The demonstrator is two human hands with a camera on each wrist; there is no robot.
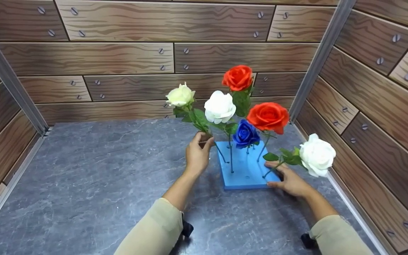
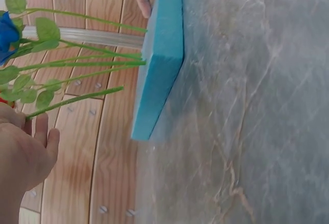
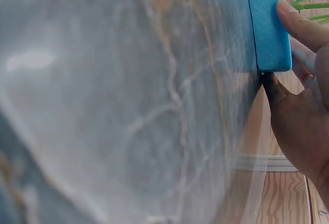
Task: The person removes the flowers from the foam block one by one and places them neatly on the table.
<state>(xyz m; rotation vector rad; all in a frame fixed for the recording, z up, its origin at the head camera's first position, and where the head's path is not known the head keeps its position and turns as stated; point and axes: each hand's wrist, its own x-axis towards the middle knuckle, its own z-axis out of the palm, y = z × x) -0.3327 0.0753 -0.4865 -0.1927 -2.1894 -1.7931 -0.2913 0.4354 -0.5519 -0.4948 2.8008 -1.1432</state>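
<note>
My left hand point(image 1: 197, 156) pinches the stem of a pale yellow-green rose point(image 1: 181, 95), its bloom tilted up and left. In the left wrist view, the lower tip of this stem point(image 2: 77, 100) stands apart from the blue foam block point(image 2: 159, 80). My right hand point(image 1: 292, 180) grips the block's front right corner, fingertips and thumb against its edges; the right wrist view shows the thumb point(image 3: 288, 8) on the block. Standing in the block are a white rose point(image 1: 220, 107), a blue rose point(image 1: 246, 134), two red roses point(image 1: 268, 117) and another white rose point(image 1: 317, 155) leaning right.
The block rests on a grey marbled tabletop point(image 1: 83, 177), right of centre. Wood-patterned walls point(image 1: 119, 58) with metal corner posts point(image 1: 319, 60) enclose the back and sides. The right-leaning white rose reaches out over my right hand toward the right wall.
</note>
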